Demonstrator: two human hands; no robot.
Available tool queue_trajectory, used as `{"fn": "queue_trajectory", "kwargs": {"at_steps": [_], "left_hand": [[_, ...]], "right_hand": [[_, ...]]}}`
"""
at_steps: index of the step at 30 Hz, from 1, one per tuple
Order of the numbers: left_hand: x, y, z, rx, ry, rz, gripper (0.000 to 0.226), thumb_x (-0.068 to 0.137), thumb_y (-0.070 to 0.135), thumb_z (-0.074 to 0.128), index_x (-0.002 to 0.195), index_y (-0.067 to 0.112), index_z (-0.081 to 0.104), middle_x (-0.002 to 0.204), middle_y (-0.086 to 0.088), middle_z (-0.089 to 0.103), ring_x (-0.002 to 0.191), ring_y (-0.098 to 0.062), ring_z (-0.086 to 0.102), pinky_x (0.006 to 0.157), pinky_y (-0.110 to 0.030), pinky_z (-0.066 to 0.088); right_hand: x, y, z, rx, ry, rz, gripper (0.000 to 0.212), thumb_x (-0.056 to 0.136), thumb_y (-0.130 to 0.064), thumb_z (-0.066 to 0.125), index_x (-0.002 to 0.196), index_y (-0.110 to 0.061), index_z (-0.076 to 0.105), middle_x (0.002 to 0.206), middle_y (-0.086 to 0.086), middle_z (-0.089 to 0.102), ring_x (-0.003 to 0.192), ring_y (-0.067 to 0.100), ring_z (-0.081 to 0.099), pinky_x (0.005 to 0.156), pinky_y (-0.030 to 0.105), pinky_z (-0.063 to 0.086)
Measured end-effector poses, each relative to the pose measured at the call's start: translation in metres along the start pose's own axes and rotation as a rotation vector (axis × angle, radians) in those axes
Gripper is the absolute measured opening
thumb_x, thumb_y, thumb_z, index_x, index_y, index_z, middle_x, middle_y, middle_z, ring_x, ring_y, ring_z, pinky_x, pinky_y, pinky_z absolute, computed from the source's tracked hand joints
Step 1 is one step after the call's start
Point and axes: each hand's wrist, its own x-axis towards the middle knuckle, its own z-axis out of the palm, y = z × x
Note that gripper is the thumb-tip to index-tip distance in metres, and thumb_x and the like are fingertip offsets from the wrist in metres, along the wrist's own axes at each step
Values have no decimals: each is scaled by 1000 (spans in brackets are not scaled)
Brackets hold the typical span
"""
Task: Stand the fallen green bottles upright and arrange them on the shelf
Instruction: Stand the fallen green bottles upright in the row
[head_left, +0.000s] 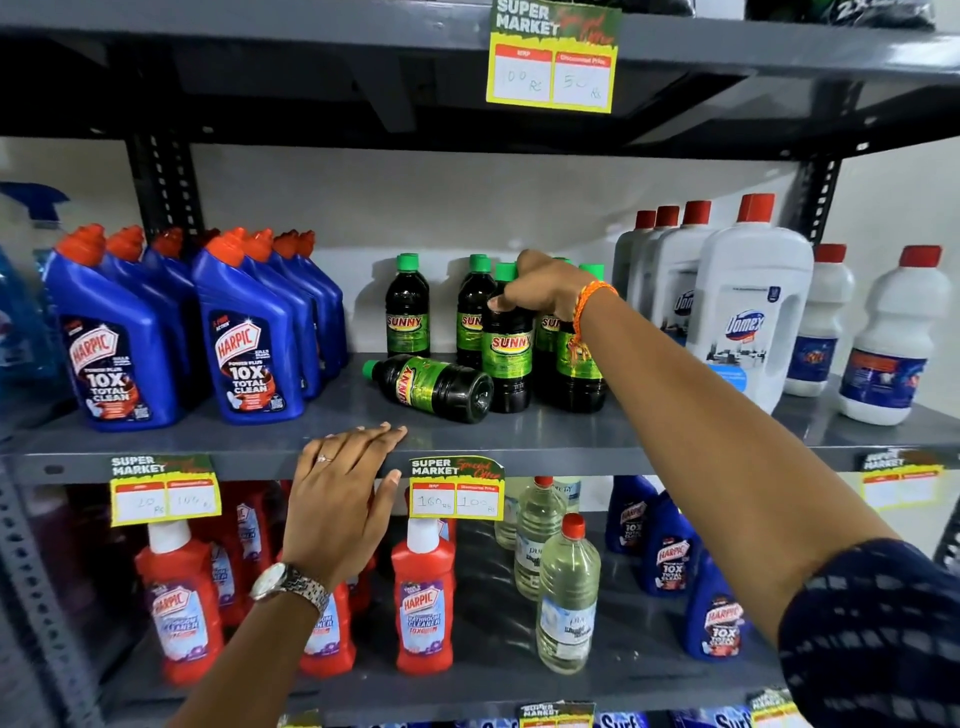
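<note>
Several dark bottles with green caps and green SUNNY labels stand on the grey middle shelf (291, 431). One green bottle (434, 384) lies on its side in front of them, cap pointing left. My right hand (545, 288) reaches in from the right and grips the neck of an upright green bottle (506, 358) at the front of the group. Another upright bottle (408, 306) stands alone to the left at the back. My left hand (343, 483) rests flat on the shelf's front edge, fingers together, holding nothing.
Blue Harpic bottles (249, 343) fill the shelf's left side and white Domex bottles (748, 312) the right. Bare shelf lies between the Harpic bottles and the fallen bottle. Red and clear bottles stand on the shelf below, behind price tags (456, 493).
</note>
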Motion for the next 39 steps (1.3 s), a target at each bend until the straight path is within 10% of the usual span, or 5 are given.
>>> {"fn": "queue_trajectory", "kwargs": {"at_steps": [13, 18, 22, 25, 39], "left_hand": [[1, 1, -5, -22, -49, -1, 51, 96, 41, 41, 144, 29, 50, 142, 5, 59, 130, -17, 51, 113, -39, 26], [-5, -13, -16, 24, -19, -91, 56, 96, 44, 42, 145, 19, 49, 148, -1, 53, 139, -21, 45, 120, -41, 25], [-9, -20, -18, 121, -95, -61, 58, 96, 48, 39, 146, 19, 45, 147, -1, 53, 136, -21, 46, 121, -42, 24], [-10, -21, -19, 122, -102, -71, 58, 97, 50, 37, 144, 18, 47, 144, -2, 55, 133, -22, 48, 119, -43, 27], [-11, -23, -11, 83, -40, -64, 53, 99, 47, 39, 140, 17, 49, 138, -1, 57, 129, -22, 49, 120, -40, 21]], "right_hand": [[-18, -4, -2, -144, 28, -27, 86, 86, -39, 74, 147, -1, 27, 146, 20, 47, 131, 36, 49, 98, 37, 43], [-31, -38, 17, -227, 292, -385, 73, 86, -29, 74, 140, -1, 33, 135, 19, 52, 128, 34, 50, 107, 35, 41], [-31, -54, 54, -338, -110, -310, 74, 87, -25, 72, 144, 2, 34, 105, 9, 60, 100, 26, 60, 74, 24, 49], [-29, -50, 82, -537, -309, -243, 69, 89, -31, 67, 144, 0, 38, 139, 16, 53, 122, 31, 54, 85, 29, 46], [-21, -39, 124, -193, -128, -107, 54, 72, -42, 81, 108, -10, 59, 105, 6, 58, 103, 27, 59, 79, 30, 49]]}}
